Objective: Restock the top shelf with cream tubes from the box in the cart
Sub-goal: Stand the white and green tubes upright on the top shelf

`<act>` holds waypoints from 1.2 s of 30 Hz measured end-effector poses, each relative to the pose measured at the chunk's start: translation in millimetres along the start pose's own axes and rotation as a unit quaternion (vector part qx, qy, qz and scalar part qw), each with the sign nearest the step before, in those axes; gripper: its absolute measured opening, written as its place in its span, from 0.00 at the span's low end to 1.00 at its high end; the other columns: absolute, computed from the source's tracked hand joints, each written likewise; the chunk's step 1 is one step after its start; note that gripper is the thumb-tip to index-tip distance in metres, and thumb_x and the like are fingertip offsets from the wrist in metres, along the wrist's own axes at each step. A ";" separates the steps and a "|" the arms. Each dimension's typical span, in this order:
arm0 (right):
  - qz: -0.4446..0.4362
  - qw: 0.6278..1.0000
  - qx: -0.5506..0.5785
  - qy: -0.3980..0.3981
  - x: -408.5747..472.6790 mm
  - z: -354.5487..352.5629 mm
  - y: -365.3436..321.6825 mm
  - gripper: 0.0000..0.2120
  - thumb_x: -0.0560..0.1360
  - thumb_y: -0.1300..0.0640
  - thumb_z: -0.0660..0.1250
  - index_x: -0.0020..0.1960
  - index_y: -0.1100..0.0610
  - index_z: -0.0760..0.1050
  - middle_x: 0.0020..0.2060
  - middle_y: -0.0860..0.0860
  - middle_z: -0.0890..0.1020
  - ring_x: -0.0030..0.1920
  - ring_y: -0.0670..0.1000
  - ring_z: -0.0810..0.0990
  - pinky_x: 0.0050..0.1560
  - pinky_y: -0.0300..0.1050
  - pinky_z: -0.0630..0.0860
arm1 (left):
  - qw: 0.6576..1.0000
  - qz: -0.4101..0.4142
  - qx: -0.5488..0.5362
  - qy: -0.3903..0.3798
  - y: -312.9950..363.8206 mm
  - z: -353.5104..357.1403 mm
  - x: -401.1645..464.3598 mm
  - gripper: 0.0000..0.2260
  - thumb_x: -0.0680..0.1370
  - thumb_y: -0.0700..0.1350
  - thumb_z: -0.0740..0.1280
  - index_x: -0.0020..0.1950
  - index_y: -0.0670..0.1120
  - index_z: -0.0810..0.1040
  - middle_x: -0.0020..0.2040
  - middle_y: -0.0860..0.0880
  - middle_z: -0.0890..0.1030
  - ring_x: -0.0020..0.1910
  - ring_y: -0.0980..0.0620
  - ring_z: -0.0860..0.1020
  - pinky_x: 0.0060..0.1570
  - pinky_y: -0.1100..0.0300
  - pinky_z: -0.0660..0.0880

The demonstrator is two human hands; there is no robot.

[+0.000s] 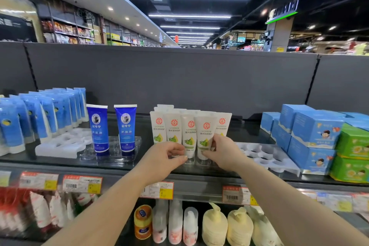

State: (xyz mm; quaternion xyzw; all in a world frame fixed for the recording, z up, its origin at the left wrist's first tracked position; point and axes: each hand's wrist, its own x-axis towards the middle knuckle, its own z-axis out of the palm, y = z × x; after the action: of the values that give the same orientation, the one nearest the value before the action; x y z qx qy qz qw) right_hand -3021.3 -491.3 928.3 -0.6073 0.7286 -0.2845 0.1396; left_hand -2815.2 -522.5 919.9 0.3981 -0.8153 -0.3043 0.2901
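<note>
White cream tubes (190,136) between two pinching hands (195,153).

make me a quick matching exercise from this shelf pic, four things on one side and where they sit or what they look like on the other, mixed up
Things
1. white cream tubes
2. dark blue tubes
3. light blue boxes
4. empty white tray

Descriptions
A. stacked at the right end of the top shelf
B. two standing upright, left of the hands
C. lying flat with round holes, right of the right hand
D. in the middle, gripped low down by both hands, the left hand included

Pairs: 1-D, 2-B, 3-A, 4-C
</note>
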 end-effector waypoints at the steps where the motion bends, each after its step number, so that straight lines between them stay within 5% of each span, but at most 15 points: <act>1: -0.001 1.000 0.003 0.001 0.9 -1.7 1.6 0.16 0.75 0.53 0.71 0.61 0.53 0.73 0.60 0.47 0.79 0.57 0.49 0.78 0.49 0.38 0.73 | 1.000 -0.003 -0.003 0.005 2.5 -0.5 0.8 0.15 0.78 0.47 0.68 0.64 0.52 0.75 0.50 0.63 0.77 0.49 0.69 0.74 0.42 0.76 0.70; 4: -0.007 1.000 0.009 0.016 2.4 -6.2 5.0 0.16 0.74 0.52 0.72 0.60 0.52 0.74 0.58 0.47 0.80 0.51 0.46 0.77 0.43 0.35 0.71 | 0.999 -0.016 -0.018 0.025 7.6 -1.3 4.0 0.16 0.78 0.48 0.68 0.66 0.50 0.74 0.51 0.62 0.76 0.49 0.69 0.74 0.39 0.74 0.69; 11: 0.018 0.996 0.009 0.083 -26.7 -18.2 -2.7 0.23 0.76 0.46 0.68 0.67 0.55 0.71 0.58 0.50 0.81 0.47 0.48 0.77 0.44 0.40 0.75 | 0.998 -0.025 -0.011 0.061 16.0 -7.1 -13.1 0.18 0.80 0.50 0.65 0.69 0.50 0.73 0.61 0.56 0.78 0.56 0.61 0.74 0.55 0.66 0.70; 18: -0.059 0.996 -0.032 0.063 -88.6 35.7 -87.4 0.10 0.79 0.50 0.63 0.58 0.51 0.77 0.47 0.46 0.79 0.47 0.47 0.77 0.45 0.42 0.73 | 0.985 -0.050 0.153 0.068 -7.2 -59.1 -96.5 0.21 0.80 0.58 0.60 0.71 0.52 0.70 0.67 0.54 0.75 0.62 0.56 0.73 0.62 0.57 0.70; 21: -0.127 0.991 -0.049 0.016 -111.1 100.5 -150.7 0.12 0.80 0.48 0.60 0.58 0.51 0.77 0.53 0.48 0.81 0.55 0.51 0.79 0.55 0.48 0.75 | 0.939 -0.153 0.307 0.009 -49.0 -110.3 -159.1 0.28 0.80 0.64 0.53 0.77 0.53 0.60 0.77 0.48 0.62 0.76 0.46 0.60 0.74 0.46 0.55; 24: -0.181 0.977 -0.103 -0.035 -136.6 181.1 -224.3 0.14 0.79 0.46 0.58 0.57 0.53 0.74 0.58 0.53 0.78 0.61 0.57 0.74 0.59 0.53 0.73 | 0.900 -0.261 0.348 -0.015 -105.5 -174.9 -233.1 0.35 0.77 0.69 0.48 0.80 0.54 0.46 0.80 0.49 0.44 0.79 0.44 0.42 0.75 0.40 0.41; 29: -0.250 0.938 -0.163 -0.178 -181.7 287.6 -348.7 0.29 0.82 0.42 0.49 0.79 0.53 0.50 0.79 0.51 0.51 0.78 0.56 0.47 0.77 0.58 0.46 | 0.853 -0.362 0.376 0.017 -160.1 -267.8 -352.7 0.37 0.76 0.71 0.47 0.80 0.54 0.44 0.80 0.49 0.41 0.78 0.43 0.40 0.74 0.38 0.41; 36: -0.321 0.905 -0.144 -0.240 -237.4 381.5 -498.5 0.32 0.81 0.37 0.49 0.79 0.52 0.51 0.79 0.51 0.51 0.79 0.57 0.45 0.76 0.61 0.46 | 0.793 -0.457 0.389 0.104 -215.9 -370.4 -495.9 0.36 0.77 0.70 0.48 0.80 0.55 0.45 0.80 0.48 0.43 0.79 0.44 0.41 0.75 0.39 0.42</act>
State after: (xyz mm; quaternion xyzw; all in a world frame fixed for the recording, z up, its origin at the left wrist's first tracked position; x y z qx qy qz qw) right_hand -2357.3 -406.0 880.9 -0.8715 0.4720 -0.0517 0.1225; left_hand -2193.0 -318.8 887.9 0.8328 -0.5530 -0.0156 0.0205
